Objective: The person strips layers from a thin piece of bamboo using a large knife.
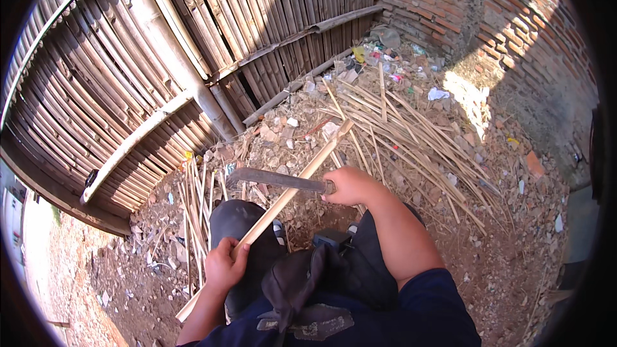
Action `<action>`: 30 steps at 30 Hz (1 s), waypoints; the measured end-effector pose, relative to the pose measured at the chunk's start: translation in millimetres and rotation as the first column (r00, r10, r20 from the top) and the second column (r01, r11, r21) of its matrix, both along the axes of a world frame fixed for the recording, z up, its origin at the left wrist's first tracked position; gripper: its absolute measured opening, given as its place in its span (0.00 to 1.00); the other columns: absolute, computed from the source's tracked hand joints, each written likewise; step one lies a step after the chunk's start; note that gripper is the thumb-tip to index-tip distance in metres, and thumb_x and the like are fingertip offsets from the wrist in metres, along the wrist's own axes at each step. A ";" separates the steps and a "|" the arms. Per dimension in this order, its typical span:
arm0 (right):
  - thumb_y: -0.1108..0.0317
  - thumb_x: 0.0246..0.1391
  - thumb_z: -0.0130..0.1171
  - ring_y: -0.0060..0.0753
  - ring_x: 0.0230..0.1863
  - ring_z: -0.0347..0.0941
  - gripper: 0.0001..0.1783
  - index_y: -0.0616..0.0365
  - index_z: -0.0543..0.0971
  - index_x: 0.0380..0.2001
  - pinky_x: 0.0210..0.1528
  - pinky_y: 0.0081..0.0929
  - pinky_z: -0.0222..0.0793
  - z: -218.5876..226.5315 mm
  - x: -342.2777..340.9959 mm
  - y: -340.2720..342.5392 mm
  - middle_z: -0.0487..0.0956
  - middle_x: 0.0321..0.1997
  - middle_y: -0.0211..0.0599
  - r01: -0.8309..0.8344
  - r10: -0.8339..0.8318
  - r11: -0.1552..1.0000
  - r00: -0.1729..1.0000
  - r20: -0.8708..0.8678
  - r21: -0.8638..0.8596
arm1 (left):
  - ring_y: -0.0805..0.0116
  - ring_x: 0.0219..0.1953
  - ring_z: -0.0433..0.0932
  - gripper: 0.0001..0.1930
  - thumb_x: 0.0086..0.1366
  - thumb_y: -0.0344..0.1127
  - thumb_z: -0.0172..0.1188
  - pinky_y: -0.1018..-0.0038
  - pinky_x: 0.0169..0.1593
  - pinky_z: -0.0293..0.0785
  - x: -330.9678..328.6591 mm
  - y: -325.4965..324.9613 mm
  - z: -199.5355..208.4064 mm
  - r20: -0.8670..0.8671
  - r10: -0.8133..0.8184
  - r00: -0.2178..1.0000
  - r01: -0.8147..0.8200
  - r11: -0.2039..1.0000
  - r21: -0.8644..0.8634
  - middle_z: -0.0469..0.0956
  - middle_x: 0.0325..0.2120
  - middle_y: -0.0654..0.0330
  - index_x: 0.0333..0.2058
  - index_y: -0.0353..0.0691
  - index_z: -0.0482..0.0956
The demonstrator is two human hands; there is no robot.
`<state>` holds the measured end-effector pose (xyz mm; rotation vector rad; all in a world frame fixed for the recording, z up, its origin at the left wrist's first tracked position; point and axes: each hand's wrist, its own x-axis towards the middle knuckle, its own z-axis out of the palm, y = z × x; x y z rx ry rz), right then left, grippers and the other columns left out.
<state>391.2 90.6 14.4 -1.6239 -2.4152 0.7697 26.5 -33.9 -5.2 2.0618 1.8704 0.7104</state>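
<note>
My left hand (225, 262) is closed around the lower part of a split bamboo strip (283, 200). The strip slants up and to the right, past my knees, with its near end sticking out below my hand. In my right hand (352, 186) is the handle of a machete (276, 178), its dark blade pointing left and hooked at the tip. The blade crosses the strip near its middle; whether it bites into the bamboo I cannot tell.
A pile of cut bamboo strips (418, 141) lies on the littered ground ahead to the right. More strips (193, 199) lie by my left knee. A bamboo fence (212, 19) stands at the left and back, a brick wall (430, 0) at the right.
</note>
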 end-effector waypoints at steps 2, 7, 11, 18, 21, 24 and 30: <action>0.54 0.52 0.69 0.51 0.44 0.83 0.19 0.51 0.84 0.44 0.46 0.48 0.77 6.3 2.6 5.0 0.85 0.37 0.45 0.155 -0.159 0.984 0.986 -0.041 -0.084 | 0.46 0.21 0.81 0.15 0.66 0.46 0.67 0.56 0.28 0.76 0.4 0.6 -0.1 -0.002 0.016 1.000 -0.016 1.000 -0.003 0.79 0.18 0.50 0.35 0.39 0.79; 0.54 0.52 0.69 0.51 0.44 0.83 0.20 0.52 0.83 0.45 0.46 0.48 0.77 6.1 -4.9 -3.3 0.85 0.36 0.46 0.074 -0.073 0.997 0.996 0.047 -0.025 | 0.46 0.21 0.81 0.16 0.66 0.46 0.68 0.56 0.28 0.76 -1.7 0.9 2.2 0.047 0.011 0.999 -0.009 0.999 -0.045 0.79 0.18 0.50 0.34 0.39 0.79; 0.53 0.53 0.68 0.52 0.44 0.82 0.19 0.52 0.83 0.44 0.47 0.49 0.77 5.8 -3.0 0.8 0.84 0.36 0.48 0.049 -0.053 0.995 0.998 -0.038 -0.088 | 0.47 0.22 0.81 0.15 0.66 0.46 0.68 0.57 0.28 0.76 -1.7 1.1 0.4 0.048 0.014 0.999 -0.012 0.999 -0.047 0.80 0.18 0.50 0.34 0.39 0.79; 0.53 0.52 0.69 0.53 0.45 0.82 0.22 0.53 0.83 0.46 0.49 0.48 0.77 9.4 -5.1 -2.8 0.84 0.38 0.50 0.097 -0.097 0.995 0.993 0.066 0.012 | 0.48 0.22 0.81 0.15 0.66 0.46 0.68 0.58 0.28 0.75 -1.1 0.8 4.6 0.045 0.032 0.998 -0.029 0.998 -0.053 0.79 0.18 0.52 0.34 0.39 0.79; 0.52 0.52 0.69 0.54 0.47 0.81 0.23 0.53 0.83 0.48 0.49 0.48 0.77 3.4 -3.5 -0.9 0.84 0.40 0.50 -0.007 0.010 0.999 0.998 0.066 -0.043 | 0.48 0.22 0.82 0.16 0.66 0.47 0.68 0.58 0.28 0.75 -1.2 0.7 1.8 0.043 0.024 0.999 -0.022 0.998 -0.057 0.79 0.18 0.52 0.34 0.39 0.79; 0.52 0.52 0.69 0.55 0.48 0.81 0.22 0.52 0.83 0.47 0.49 0.50 0.77 6.0 0.7 2.6 0.84 0.41 0.51 0.061 -0.068 0.992 0.996 -0.058 -0.112 | 0.48 0.22 0.82 0.16 0.66 0.47 0.68 0.58 0.28 0.75 -2.5 0.5 -2.2 0.058 0.031 0.998 -0.029 0.999 -0.038 0.79 0.18 0.52 0.34 0.39 0.79; 0.51 0.51 0.71 0.55 0.48 0.81 0.24 0.56 0.83 0.45 0.49 0.48 0.77 7.9 -7.4 -3.7 0.84 0.42 0.53 0.106 -0.106 0.994 0.994 -0.021 -0.011 | 0.48 0.23 0.82 0.16 0.66 0.48 0.68 0.58 0.29 0.76 -2.3 1.5 -0.6 0.057 0.047 0.997 -0.044 0.997 -0.067 0.80 0.19 0.52 0.35 0.39 0.80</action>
